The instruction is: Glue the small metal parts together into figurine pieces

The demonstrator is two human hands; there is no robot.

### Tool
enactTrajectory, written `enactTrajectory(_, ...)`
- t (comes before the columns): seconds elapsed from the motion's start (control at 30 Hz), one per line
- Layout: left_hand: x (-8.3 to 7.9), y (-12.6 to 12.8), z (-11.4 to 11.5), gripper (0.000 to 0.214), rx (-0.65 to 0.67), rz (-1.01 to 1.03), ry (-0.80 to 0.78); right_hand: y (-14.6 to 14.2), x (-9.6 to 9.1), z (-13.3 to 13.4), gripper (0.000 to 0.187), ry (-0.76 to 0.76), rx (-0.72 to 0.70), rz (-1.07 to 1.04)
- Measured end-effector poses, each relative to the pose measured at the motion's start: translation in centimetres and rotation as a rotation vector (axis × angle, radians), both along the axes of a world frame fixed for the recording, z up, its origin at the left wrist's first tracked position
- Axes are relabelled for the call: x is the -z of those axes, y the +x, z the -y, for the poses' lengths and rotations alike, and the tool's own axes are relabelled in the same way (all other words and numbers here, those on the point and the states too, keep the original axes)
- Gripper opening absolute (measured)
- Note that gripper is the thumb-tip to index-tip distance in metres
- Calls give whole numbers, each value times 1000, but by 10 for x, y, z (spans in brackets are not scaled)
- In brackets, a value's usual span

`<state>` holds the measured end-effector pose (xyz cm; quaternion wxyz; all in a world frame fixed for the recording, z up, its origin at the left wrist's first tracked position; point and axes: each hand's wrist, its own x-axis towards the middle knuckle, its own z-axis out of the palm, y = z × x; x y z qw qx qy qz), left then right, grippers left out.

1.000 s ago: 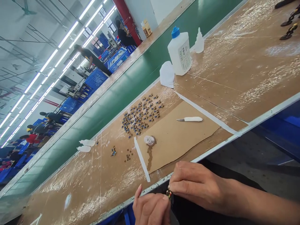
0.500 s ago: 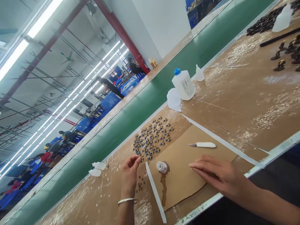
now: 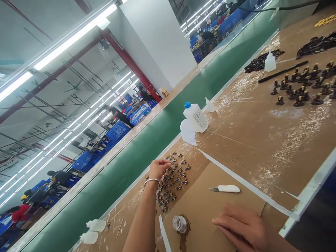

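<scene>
Starting big: a brown cardboard sheet (image 3: pixel 207 210) is laid on the workbench (image 3: pixel 262 133), so everything's placed off that. Just past its far corner a white bottle with a blue cap (image 3: pixel 195 117) is stood upright, contents hidden by the plastic, with a small dropper bottle (image 3: pixel 210 105) just behind. Two more dropper bottles (image 3: pixel 96 225) are laid flat well off the sheet's left side. At its near left edge a tiny clear dish (image 3: pixel 180 224) is sat in a brown stain; what's in it can't be made out. The right hand (image 3: pixel 244 229) is laid palm down on the sheet's near part, fingers stretched out, nothing held. The left hand (image 3: pixel 160 167) is set at the sheet's far left edge, fingertips curled down onto a scatter of small blue-and-gold parts (image 3: pixel 173 182); whether one is pinched can't be told.
</scene>
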<state>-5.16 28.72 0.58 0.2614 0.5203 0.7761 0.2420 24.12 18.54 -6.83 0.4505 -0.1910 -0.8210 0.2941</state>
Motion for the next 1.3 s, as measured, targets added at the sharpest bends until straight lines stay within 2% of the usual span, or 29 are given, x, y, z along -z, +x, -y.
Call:
enactTrajectory(0.2,8,-5,-12,31,22,-56,-24,-2,0,-1,20,38,17,-70)
enactTrajectory(0.3,-5,-7,-4,29,-2,-103,38,-3,1,-1,19,44,46,-92)
enactTrajectory(0.37,-21,-11,13,25,-42,-146,102,-2,1,-1,18,46,54,-97)
enactTrajectory(0.47,-43,-18,62,21,-119,-221,186,1,0,-1,19,71,71,-108)
enactTrajectory(0.57,-49,-20,129,20,-220,-275,202,4,0,-1,22,99,93,-112)
enactTrajectory(0.63,-41,-17,175,21,-294,-292,185,5,0,-2,22,109,81,-102)
enactTrajectory(0.73,-20,-9,232,22,-367,-311,156,6,0,-2,23,120,64,-84)
enactTrajectory(0.8,-5,-5,260,21,-391,-333,154,7,-1,-2,22,143,79,-83)
enactTrajectory(0.87,5,-2,278,21,-407,-362,166,8,-3,-1,21,166,93,-87)
enactTrajectory(0.93,10,-2,286,21,-410,-389,186,9,-4,-1,20,174,95,-70)
enactTrajectory(1.0,13,-2,284,21,-387,-413,209,8,-3,-2,20,185,89,-40)
enactTrajectory(1.17,16,-5,260,17,-248,-482,225,8,3,-4,23,182,79,2)
enactTrajectory(1.3,22,-10,249,15,-157,-572,212,8,-1,-3,20,203,110,-34)
